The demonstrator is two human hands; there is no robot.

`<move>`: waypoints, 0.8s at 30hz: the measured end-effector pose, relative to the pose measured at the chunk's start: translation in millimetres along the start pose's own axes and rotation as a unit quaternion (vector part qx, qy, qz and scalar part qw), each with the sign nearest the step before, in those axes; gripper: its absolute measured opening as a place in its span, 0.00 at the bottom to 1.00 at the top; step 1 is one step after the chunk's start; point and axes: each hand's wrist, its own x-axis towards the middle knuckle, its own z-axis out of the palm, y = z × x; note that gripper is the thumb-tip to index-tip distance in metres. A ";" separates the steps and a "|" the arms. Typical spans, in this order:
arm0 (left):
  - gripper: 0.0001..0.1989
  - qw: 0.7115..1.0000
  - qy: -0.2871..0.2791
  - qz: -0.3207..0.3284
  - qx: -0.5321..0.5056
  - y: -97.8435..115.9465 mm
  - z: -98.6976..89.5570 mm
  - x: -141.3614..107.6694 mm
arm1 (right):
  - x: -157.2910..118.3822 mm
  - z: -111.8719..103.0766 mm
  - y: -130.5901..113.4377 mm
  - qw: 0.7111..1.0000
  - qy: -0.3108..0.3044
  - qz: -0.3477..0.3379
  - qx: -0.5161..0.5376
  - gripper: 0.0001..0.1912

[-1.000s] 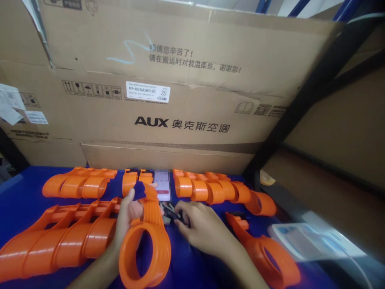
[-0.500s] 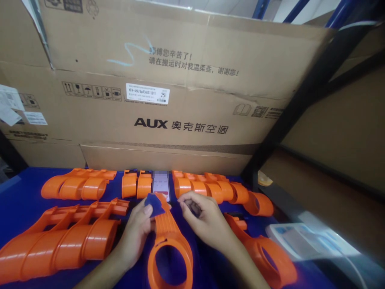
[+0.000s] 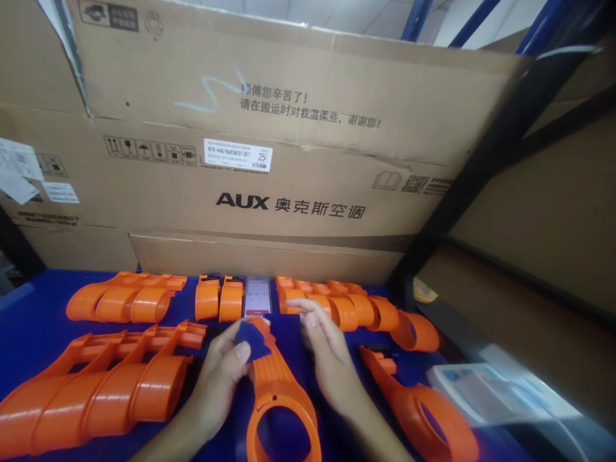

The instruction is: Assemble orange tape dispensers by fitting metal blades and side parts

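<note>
My left hand grips the narrow top end of an orange plastic ring part, with the thumb pressed on a dark blue piece lying against that end. The part's large round opening points down toward me. To its right, my right hand is apart from it, with the fingers stretched out and nothing seen in them. A phone with a lit screen lies just beyond the part.
Similar orange parts stand in nested rows at left front, left back and right back. Another orange part and a pale flat device lie at right. A large cardboard box walls off the back; a dark rack post slants at right.
My right hand's fingers have gone from curled to stretched out, moving slightly right of the part. My left hand keeps its hold, and the part sits slightly lower and further right in view.
</note>
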 end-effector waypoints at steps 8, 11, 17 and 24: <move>0.18 0.998 0.043 -0.031 -0.045 7.3 6.8 0.5 | -11.3 8.9 24.7 0.988 -0.037 0.141 0.047 0.33; 0.16 0.999 0.025 -0.017 -0.029 6.7 3.9 2.5 | -9.1 7.8 25.3 0.988 -0.018 0.137 0.065 0.32; 0.14 1.000 0.009 -0.020 -0.014 4.6 3.9 2.9 | -6.5 3.9 22.8 0.995 -0.028 0.073 0.065 0.29; 0.16 0.999 0.023 -0.007 -0.021 1.0 0.3 4.0 | -0.8 -8.8 -8.8 0.995 -0.058 -0.075 -0.023 0.19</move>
